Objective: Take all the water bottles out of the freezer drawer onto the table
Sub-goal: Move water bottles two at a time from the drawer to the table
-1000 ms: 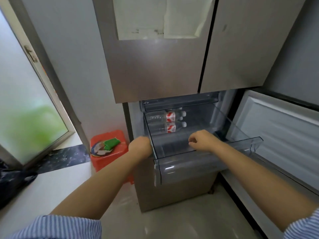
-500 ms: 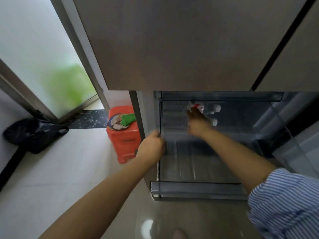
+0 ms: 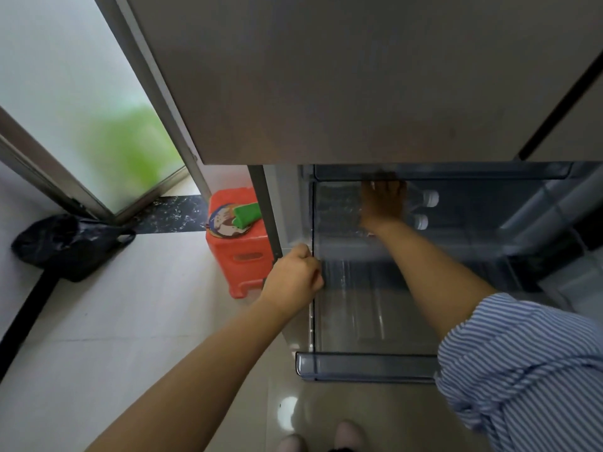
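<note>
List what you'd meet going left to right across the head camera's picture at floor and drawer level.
Black bag → orange stool → left hand on the freezer drawer edge → right hand → water bottles' caps.

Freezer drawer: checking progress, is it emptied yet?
Not yet. Two bottle caps show at the back of the freezer drawer, beside the right hand reaching in.

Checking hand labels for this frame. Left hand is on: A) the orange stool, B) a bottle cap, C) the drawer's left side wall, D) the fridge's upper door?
C: the left hand grips the left wall of the freezer drawer, while the right hand reaches to the water bottles at the back.
</note>
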`<state>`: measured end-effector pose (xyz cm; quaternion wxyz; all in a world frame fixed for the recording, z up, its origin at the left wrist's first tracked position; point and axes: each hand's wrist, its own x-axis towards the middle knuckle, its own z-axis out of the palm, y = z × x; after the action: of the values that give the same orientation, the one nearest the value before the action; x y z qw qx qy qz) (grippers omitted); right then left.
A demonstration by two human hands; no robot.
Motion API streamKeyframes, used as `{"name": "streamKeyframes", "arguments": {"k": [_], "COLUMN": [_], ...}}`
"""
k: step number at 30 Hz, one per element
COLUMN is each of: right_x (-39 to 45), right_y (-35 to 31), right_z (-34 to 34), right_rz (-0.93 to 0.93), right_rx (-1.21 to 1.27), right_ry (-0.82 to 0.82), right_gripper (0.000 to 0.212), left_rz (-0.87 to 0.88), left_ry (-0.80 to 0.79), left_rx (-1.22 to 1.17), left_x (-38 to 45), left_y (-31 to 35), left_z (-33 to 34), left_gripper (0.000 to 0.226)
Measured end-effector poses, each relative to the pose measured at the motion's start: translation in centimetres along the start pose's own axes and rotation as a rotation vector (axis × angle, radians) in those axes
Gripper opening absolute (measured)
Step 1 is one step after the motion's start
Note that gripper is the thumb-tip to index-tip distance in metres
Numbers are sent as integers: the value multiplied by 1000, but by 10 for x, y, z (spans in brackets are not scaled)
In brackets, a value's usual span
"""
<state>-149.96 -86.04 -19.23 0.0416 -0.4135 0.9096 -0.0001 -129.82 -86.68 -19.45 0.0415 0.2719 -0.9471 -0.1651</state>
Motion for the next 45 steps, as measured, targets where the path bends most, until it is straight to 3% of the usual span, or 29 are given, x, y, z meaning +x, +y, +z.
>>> {"name": "streamKeyframes", "arguments": {"k": [4, 9, 17, 20, 22, 25, 29, 31, 34, 39, 45], "right_x": [-4, -56, -92, -97, -98, -88, -58, -42, -21, 8, 4], "right_y": [16, 40, 55, 53, 60, 88, 122, 125, 116, 115, 124], "right_z": [-7, -1, 3, 9, 7, -2, -3, 2, 13, 31, 30], "right_rz": [-43, -236, -352, -479, -545, -473, -229, -120, -38, -55, -165], "right_rx": [-54, -107, 13, 16, -106, -83, 93, 104, 182, 304, 140], "right_ry": [-24, -106, -614, -715, -661, -565, -406, -335, -274, -306, -291], "right_gripper": [67, 64, 51, 61, 70, 68, 42, 43, 55, 65, 29], "left_rz": [1, -77, -40, -36, -55, -45, 245, 296, 125, 6, -137], "left_ry": [-72, -123, -149, -172, -197, -223, -73, -236, -481, -624, -620], "left_rx": [2, 191, 391, 478, 536, 572, 580, 499, 315, 140, -90], "left_x": [-1, 0, 6, 11, 13, 16, 24, 31, 42, 62, 70], "left_y": [10, 16, 24, 27, 29, 37, 61, 73, 88, 98, 96], "left_z": [-14, -26, -26, -26, -26, -23, -19, -4, 14, 40, 53], "left_gripper": [19, 30, 30, 30, 31, 33, 36, 33, 41, 67, 88]}}
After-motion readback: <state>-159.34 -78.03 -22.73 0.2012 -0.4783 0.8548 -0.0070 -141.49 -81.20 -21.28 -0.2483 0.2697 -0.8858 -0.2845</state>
